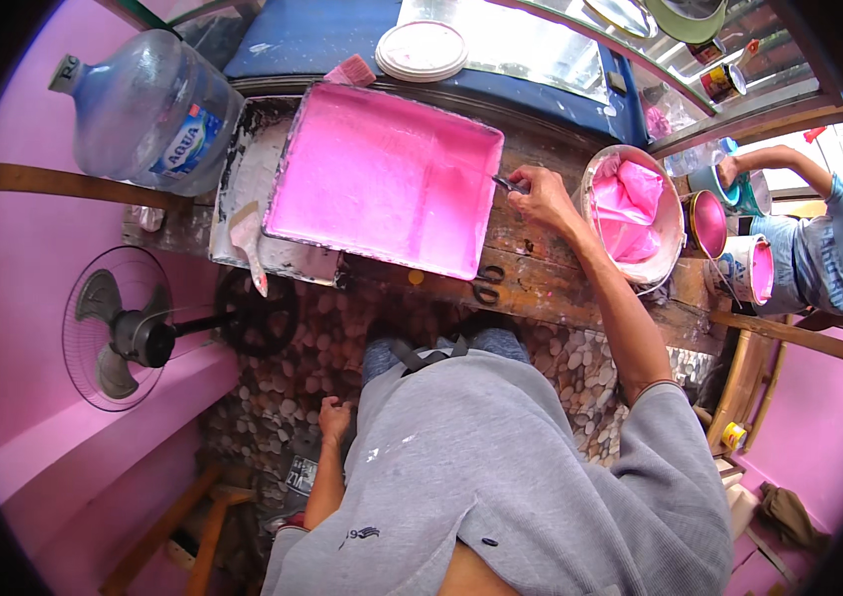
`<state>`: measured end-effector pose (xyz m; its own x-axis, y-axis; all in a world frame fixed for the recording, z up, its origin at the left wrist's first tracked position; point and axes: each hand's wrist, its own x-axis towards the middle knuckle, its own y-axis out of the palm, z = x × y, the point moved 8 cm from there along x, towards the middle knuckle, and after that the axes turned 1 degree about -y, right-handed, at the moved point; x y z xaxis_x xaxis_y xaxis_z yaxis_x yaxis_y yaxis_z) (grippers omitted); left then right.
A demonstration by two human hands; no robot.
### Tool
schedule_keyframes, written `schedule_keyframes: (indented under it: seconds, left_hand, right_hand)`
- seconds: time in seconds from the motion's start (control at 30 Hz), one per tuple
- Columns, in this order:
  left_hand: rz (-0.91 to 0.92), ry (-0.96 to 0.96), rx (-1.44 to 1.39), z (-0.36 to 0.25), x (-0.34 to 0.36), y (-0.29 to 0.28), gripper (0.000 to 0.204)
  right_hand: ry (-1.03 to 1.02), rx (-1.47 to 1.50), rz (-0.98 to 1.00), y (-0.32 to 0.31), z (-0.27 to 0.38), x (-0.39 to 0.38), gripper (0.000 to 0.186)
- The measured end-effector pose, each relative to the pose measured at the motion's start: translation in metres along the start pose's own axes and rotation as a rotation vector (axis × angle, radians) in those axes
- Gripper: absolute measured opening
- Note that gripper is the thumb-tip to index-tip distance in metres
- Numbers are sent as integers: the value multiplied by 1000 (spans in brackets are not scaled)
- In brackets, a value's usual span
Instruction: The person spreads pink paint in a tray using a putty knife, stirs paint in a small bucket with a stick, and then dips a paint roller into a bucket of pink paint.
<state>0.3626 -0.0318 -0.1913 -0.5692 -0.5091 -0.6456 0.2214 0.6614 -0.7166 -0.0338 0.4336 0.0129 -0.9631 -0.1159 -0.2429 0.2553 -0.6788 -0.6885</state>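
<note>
My right hand (541, 196) is closed on a dark-handled tool (511, 185), whose tip points at the right edge of a paint tray (493, 214). The rest of that tool cannot be made out against the pink. Bright pink paint (362, 169) coats the tray, which rests tilted on a wooden bench. Down by my left side hangs my left hand (335, 417), its fingers loosely bent and apart, with nothing seen in it. A paintbrush (247, 238) with a pale pink handle lies just left of the tray, on a paint-smeared white and black tray (243, 179).
Right of my hand stands a bucket (590, 214) lined with pink plastic, beside a paint tin (707, 223) and a white pail (736, 268). A big water bottle (148, 109) and a fan (139, 338) are left. Another person's arm (784, 159) reaches in at right.
</note>
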Motion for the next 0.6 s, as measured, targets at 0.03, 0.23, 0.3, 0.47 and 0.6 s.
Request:
schedule_keyframes:
  seconds: [0.03,0.23,0.3,0.47,0.6]
  left_hand:
    - [23,11,0,-1,2,0,48]
    - [35,106,58,7,35,-11,48]
    - [8,120,26,4,44,-25,47]
    - [55,154,88,2,71,-36,47]
    - [39,158,69,-2,89,-47,47]
  right_hand:
    - [3,3,-7,4,-2,4,28]
    - [-112,-257,-177,30,-8,0,16]
    - [-194,-296,4,39,3,-18,17]
    - [-118,-370,-225,21,24,-8,23]
    - [-255,-486,-102,57,22,-18,20]
